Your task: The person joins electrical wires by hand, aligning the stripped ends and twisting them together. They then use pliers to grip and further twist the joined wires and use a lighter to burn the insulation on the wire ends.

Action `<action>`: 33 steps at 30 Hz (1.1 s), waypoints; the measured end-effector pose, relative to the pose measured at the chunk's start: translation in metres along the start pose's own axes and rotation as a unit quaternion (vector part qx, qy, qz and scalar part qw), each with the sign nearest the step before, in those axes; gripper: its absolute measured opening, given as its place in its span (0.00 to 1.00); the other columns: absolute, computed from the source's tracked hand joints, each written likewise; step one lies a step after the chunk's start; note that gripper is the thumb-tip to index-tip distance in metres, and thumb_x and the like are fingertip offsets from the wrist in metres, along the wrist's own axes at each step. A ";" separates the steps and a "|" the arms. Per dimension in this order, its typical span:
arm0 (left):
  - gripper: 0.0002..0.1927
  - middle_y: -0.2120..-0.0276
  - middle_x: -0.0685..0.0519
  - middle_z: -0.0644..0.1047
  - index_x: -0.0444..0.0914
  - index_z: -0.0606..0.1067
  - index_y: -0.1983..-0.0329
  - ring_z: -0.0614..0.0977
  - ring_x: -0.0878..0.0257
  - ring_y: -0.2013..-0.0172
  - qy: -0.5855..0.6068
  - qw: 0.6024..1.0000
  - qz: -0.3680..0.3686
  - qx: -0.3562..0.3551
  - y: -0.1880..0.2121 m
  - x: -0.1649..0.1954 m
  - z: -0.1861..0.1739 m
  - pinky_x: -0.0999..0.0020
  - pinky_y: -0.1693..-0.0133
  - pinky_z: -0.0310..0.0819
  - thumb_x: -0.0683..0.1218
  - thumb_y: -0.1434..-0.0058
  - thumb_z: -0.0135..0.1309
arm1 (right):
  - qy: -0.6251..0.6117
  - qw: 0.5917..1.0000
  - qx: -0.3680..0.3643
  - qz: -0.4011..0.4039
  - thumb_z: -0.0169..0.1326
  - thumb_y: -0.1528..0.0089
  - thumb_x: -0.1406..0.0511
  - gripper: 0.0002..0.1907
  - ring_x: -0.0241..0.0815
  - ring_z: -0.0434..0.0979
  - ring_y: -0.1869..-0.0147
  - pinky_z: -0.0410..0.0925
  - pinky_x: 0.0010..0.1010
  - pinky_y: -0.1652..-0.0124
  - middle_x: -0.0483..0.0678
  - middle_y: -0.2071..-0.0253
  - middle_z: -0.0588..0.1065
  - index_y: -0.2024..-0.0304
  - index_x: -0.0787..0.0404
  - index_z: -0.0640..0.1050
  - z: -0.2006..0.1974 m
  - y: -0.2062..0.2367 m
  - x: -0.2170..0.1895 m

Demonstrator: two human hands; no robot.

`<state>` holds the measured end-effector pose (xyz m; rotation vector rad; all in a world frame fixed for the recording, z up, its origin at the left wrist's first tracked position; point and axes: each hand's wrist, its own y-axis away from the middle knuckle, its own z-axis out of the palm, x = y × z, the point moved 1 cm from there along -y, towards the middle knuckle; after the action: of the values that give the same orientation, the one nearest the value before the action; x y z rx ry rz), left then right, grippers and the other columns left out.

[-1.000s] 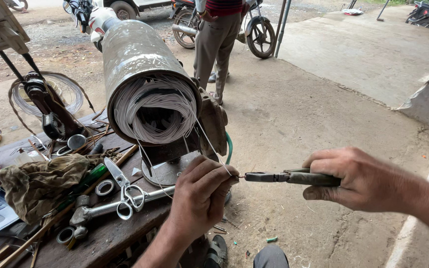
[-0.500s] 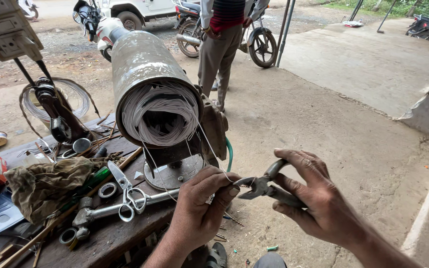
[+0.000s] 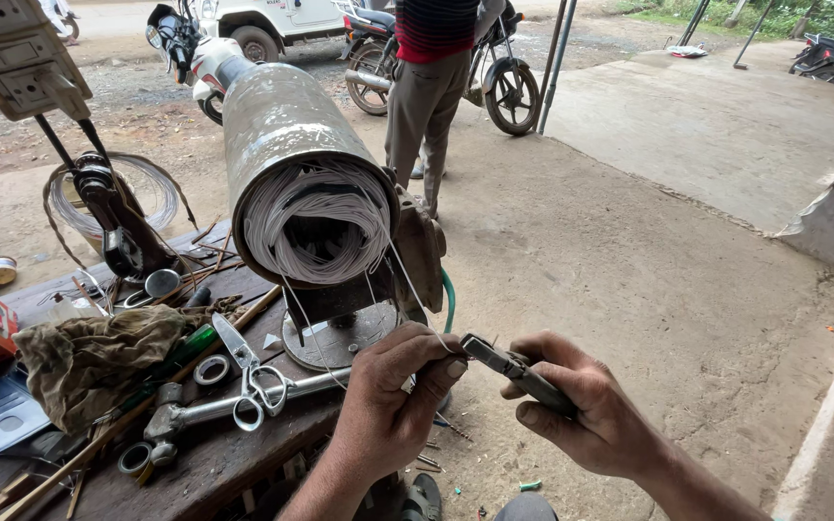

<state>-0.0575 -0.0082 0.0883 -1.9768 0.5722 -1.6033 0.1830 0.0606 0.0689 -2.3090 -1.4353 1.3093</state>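
Where the bench edge meets the concrete yard in the head view, the left hand (image 3: 393, 400) sits with fingers pinched together on a thin wire (image 3: 407, 285) that runs up to the motor (image 3: 306, 183), thumb and forefinger meeting just at the nose of the pliers (image 3: 504, 365). Right hand (image 3: 581, 405): fist wrapped tight round the plier handles, tool pointing left toward the left thumb; whether its tip grips the wire cannot be told. The two hands lie close, nearly touching, just in front of the motor's base. Motor: long grey cylinder, lying on a stand, open end facing the camera and packed with pale winding coils (image 3: 316, 222); several loose wire leads hang from the coils to the hands. Base disc (image 3: 340, 338): round metal plate under the motor, beside the left hand. Bench (image 3: 214, 463): dark wood, cluttered. Scissors (image 3: 248, 376): white-handled, lying open-bladed left of the left hand. Wrench (image 3: 205, 410): grey, lying beneath the scissors. Rag (image 3: 94, 362): dirty olive cloth, bunched at the left. Tape rings (image 3: 212, 370): small, near the scissors. Wire loop (image 3: 142, 188): coiled behind a black clamp tool at the bench's far left. Switchboard (image 3: 12, 53): pale box, upper left corner. Beyond the motor, a person in grey trousers (image 3: 427, 106) stands beside a parked motorcycle (image 3: 504, 82).
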 end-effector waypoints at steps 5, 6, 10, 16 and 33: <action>0.05 0.73 0.54 0.75 0.33 0.81 0.57 0.75 0.69 0.74 -0.019 1.000 0.018 0.008 0.000 0.002 0.001 0.72 0.75 0.67 0.37 0.34 0.58 | 0.092 0.994 0.054 0.025 0.69 0.46 0.62 0.19 0.43 0.80 0.66 0.71 0.38 0.69 0.47 0.76 0.75 0.78 0.64 0.72 0.011 -0.001 0.008; 0.05 0.73 0.54 0.76 0.33 0.81 0.56 0.75 0.69 0.73 -0.027 0.999 0.019 0.008 0.000 0.002 0.001 0.72 0.75 0.68 0.38 0.34 0.58 | 0.096 0.991 0.063 0.066 0.71 0.48 0.62 0.21 0.42 0.79 0.73 0.69 0.39 0.74 0.48 0.77 0.75 0.80 0.65 0.71 0.013 -0.002 0.009; 0.06 0.72 0.54 0.77 0.35 0.81 0.56 0.77 0.69 0.74 -0.050 0.999 -0.006 0.017 0.001 0.005 0.001 0.72 0.75 0.69 0.38 0.35 0.58 | 0.069 0.993 0.055 0.074 0.64 0.42 0.59 0.19 0.40 0.80 0.71 0.70 0.38 0.73 0.47 0.78 0.74 0.78 0.63 0.73 0.013 -0.004 0.003; 0.06 0.70 0.54 0.78 0.36 0.82 0.56 0.78 0.69 0.73 -0.040 0.999 -0.020 0.016 0.004 0.004 -0.002 0.73 0.75 0.70 0.38 0.35 0.58 | 0.043 0.995 0.044 -0.073 0.52 0.30 0.55 0.22 0.55 0.77 0.48 0.72 0.43 0.57 0.64 0.49 0.75 0.58 0.72 0.80 0.006 0.003 -0.014; 0.06 0.69 0.53 0.79 0.35 0.81 0.56 0.81 0.70 0.70 -0.043 0.999 -0.020 0.002 0.000 0.001 -0.003 0.74 0.73 0.74 0.39 0.33 0.56 | 0.124 0.989 0.080 0.017 0.62 0.41 0.58 0.17 0.54 0.79 0.40 0.74 0.43 0.51 0.60 0.42 0.76 0.66 0.68 0.79 0.001 0.011 -0.003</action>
<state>-0.0601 -0.0095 0.0897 -2.0556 0.4997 -1.5329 0.1892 0.0518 0.0639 -2.3024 -1.1726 1.0567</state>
